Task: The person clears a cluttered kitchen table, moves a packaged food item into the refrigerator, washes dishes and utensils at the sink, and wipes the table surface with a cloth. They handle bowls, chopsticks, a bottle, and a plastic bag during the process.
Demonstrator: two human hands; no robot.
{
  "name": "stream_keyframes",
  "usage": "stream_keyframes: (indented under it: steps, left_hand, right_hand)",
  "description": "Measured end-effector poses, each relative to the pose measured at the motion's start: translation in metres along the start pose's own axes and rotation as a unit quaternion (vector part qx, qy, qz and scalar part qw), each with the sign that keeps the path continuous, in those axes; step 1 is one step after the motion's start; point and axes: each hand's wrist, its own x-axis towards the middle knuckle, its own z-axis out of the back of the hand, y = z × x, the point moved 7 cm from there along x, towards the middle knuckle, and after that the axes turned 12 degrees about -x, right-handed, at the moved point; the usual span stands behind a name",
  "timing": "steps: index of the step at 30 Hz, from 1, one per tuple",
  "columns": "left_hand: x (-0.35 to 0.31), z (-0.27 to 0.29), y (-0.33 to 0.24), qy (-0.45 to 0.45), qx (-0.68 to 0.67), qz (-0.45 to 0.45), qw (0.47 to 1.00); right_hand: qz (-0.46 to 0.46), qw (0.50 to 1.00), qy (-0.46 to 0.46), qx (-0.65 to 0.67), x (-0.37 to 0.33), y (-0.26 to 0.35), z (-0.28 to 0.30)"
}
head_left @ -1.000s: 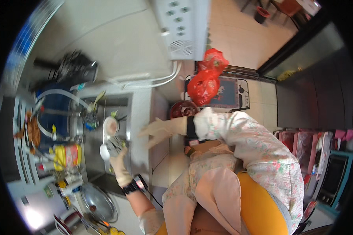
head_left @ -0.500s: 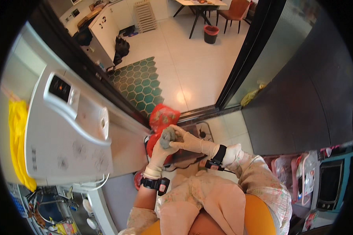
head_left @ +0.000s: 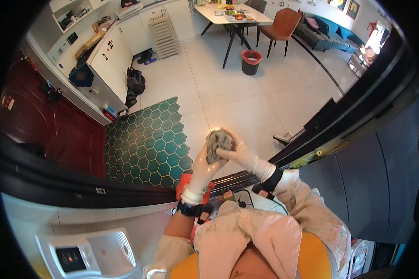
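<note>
A crumpled grey rag point(head_left: 215, 142) is bunched up between my two hands, above the doorway sill. My left hand point(head_left: 205, 168), in a pale thin glove, is closed round the rag's lower left side. From the right, my right hand point(head_left: 241, 154), gloved the same way, grips it with the thumb across its front. Part of the rag is hidden behind the fingers. Below my left wrist, a red plastic bag point(head_left: 184, 180) shows partly.
A dark door frame point(head_left: 149, 203) crosses in front of me. Beyond lie green hexagonal tiles point(head_left: 149, 144), a dark bin with a red liner point(head_left: 250, 65), a table point(head_left: 233, 18) and a brown chair point(head_left: 280, 25). A white dispenser point(head_left: 91, 253) stands at lower left, dark cabinet panels point(head_left: 358, 186) at right.
My view has swung up toward the room and turned. Both hands, still on the rag, now appear in front of the floor past the sill, with the rag more spread.
</note>
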Motion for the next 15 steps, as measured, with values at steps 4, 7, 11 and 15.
stream_keyframes:
  steps: [4, 7, 11, 15]
  left_hand:
    - [0.108, 0.022, 0.014, -0.004, -0.042, 0.043, 0.998]
    - [0.183, 0.046, 0.031, -0.01, -0.046, 0.094, 0.995]
    - [0.307, 0.075, 0.049, -0.046, -0.097, 0.075, 0.991]
    - [0.457, 0.11, 0.052, -0.076, -0.1, 0.07, 0.99]
  right_hand:
    - [-0.001, 0.999, -0.019, 0.027, 0.092, 0.013, 0.059]
    - [0.018, 0.998, -0.025, 0.055, 0.156, 0.016, 0.091]
    - [0.005, 0.997, -0.042, 0.071, 0.264, 0.015, 0.144]
    - [0.037, 0.999, -0.032, 0.011, 0.402, 0.036, 0.196]
